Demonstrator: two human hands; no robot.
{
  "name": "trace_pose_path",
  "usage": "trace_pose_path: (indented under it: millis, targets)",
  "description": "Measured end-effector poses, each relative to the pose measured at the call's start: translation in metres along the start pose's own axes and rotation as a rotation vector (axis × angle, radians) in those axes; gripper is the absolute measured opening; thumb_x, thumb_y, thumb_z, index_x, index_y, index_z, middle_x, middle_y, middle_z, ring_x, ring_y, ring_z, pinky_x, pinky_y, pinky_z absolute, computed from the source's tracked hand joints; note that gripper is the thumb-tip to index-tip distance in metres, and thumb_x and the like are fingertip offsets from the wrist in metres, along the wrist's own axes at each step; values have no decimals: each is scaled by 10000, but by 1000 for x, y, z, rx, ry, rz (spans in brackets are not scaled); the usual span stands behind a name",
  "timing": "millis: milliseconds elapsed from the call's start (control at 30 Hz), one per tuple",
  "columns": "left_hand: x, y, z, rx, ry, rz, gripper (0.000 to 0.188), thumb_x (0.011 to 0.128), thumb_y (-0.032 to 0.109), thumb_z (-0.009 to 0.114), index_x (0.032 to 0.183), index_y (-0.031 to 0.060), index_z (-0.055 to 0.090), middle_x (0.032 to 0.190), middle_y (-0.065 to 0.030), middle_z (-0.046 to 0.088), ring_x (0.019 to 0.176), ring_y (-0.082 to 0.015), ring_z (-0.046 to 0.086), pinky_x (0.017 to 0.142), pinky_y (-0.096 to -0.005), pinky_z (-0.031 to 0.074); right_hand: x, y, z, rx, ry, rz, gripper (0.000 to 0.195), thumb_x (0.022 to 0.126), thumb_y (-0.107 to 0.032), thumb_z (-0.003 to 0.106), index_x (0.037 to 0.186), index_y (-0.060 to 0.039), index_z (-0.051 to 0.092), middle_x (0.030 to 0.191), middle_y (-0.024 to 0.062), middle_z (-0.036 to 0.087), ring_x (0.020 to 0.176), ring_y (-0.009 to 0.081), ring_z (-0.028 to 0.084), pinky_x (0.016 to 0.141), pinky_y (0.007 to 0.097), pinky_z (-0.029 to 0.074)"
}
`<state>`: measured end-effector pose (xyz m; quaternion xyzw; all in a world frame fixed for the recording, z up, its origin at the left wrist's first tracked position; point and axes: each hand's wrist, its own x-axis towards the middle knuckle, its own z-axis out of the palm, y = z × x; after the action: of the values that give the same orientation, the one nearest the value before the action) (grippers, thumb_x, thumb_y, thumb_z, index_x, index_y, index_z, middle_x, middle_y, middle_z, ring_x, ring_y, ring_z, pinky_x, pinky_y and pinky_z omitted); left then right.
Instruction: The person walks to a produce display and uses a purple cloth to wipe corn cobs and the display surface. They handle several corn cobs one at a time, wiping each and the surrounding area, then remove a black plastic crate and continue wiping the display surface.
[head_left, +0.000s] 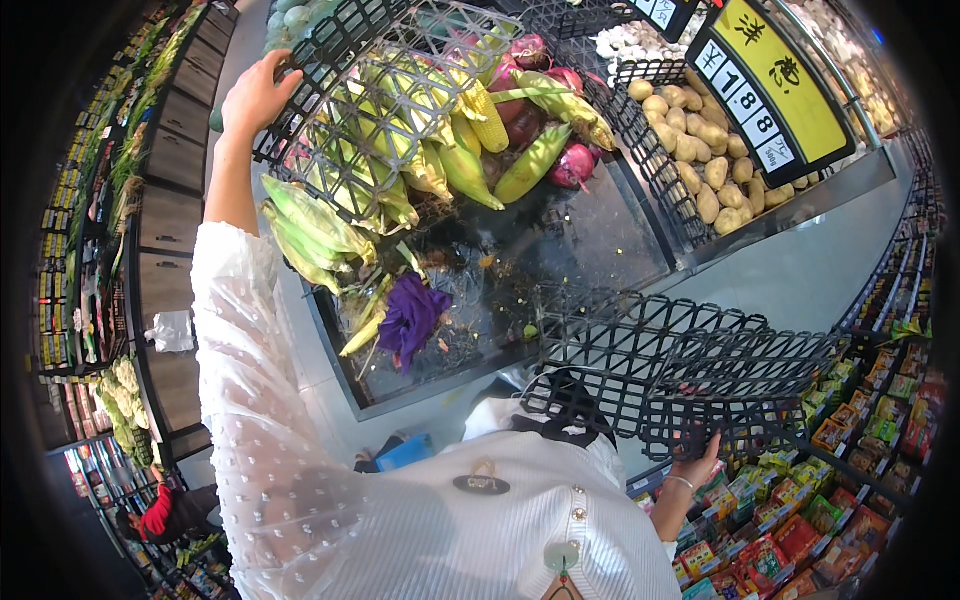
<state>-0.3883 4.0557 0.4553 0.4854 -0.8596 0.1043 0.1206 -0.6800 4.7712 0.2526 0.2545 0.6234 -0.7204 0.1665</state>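
Note:
My left hand grips the edge of a black plastic lattice panel, which is tilted over the produce. Beneath and beside it lie corn cobs in green husks, one with bare yellow kernels. Several red onions sit among the corn. At the right, low beside my body, my right hand holds more black lattice pieces, which overlap; its fingers are partly hidden behind the mesh. A crumpled purple cloth rests near the front edge of the dark display table, with loose husks and scraps around it.
A black crate of potatoes adjoins the table, under a yellow price sign. White garlic is farther back. Shelves of packaged goods stand at right, wooden cabinets at left. A person in red is at lower left.

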Motion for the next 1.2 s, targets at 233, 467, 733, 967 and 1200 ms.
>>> trace_pose_path:
  millis: [233, 467, 733, 967, 1200]
  targets:
    - [-42, 39, -35, 20, 506, 106, 291, 879, 314, 617, 1126, 160, 629, 996, -27, 647, 963, -215, 585, 831, -342, 467, -12, -4, 10, -60, 24, -31, 368, 960, -398, 462, 1204, -138, 551, 962, 40, 675, 752, 133, 641, 556, 260, 518]
    - [-156, 242, 15, -811, 203, 552, 182, 776, 55, 676, 956, 67, 659, 854, -81, 648, 678, -176, 615, 642, -307, 488, -12, -5, 21, 12, 79, -13, 401, 964, -385, 465, 1285, -147, 494, 987, 57, 666, 724, 135, 627, 527, 264, 501]
    - [-122, 331, 225, -746, -374, -273, 805, 763, 239, 708, 1384, -7, 259, 1399, -260, 329, 1115, -401, 537, 911, -445, 458, -20, -12, 13, -37, 21, -48, 363, 939, -394, 512, 1160, -116, 587, 967, 60, 664, 737, 163, 636, 539, 329, 525]
    - [-102, 341, 235, -459, -421, -331, 867, 738, 326, 736, 1421, 121, 244, 1339, -164, 368, 1150, -367, 518, 885, -484, 471, -9, -10, 3, 33, 108, -39, 330, 946, -364, 505, 1171, -127, 553, 961, 76, 659, 724, 158, 629, 551, 348, 554]
    - [-115, 339, 202, -476, -298, -300, 622, 694, 382, 720, 1193, 92, 487, 1182, -142, 490, 952, -377, 613, 784, -479, 502, 5, -15, 11, -39, 99, -40, 333, 946, -373, 501, 1137, -105, 550, 924, 82, 660, 700, 146, 628, 536, 333, 556]
